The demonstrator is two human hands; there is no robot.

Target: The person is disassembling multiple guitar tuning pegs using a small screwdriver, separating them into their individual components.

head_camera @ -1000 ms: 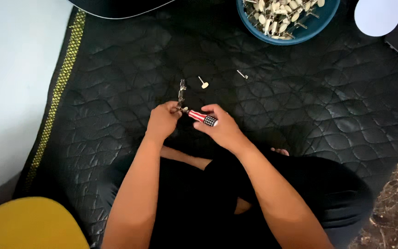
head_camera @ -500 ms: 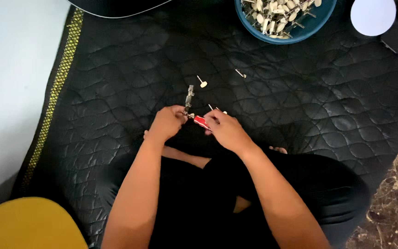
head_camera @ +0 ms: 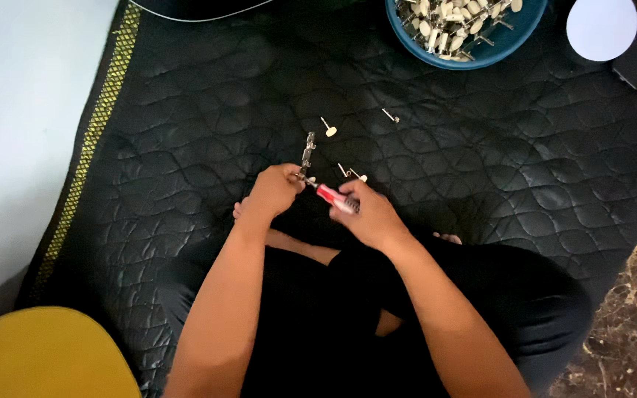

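Black quilted matting (head_camera: 186, 125) covers the floor where I sit cross-legged, with a gold-stitched border along its left edge and pale flooring beyond that.

My left hand (head_camera: 274, 190) is curled closed around the lower end of a narrow metal strip (head_camera: 308, 153), which rises out of my fingers and points away from me. My right hand (head_camera: 369, 214) is wrapped shut around the handle of a small red screwdriver (head_camera: 333, 197). Its handle lies across my fingers, and its tip reaches left to meet the metal strip just beside my left fingertips. Both hands sit close together above my knees.

Just beyond my right hand, a small cream-headed metal peg (head_camera: 351, 174) lies on the matting. Two more pegs (head_camera: 328, 127) lie a little farther out, apart from each other. At the far edge, a blue bowl (head_camera: 436, 59) holds a heap of similar pegs, with a white round object (head_camera: 601, 28) to its right. A yellow rounded shape (head_camera: 38, 354) sits at my near left.
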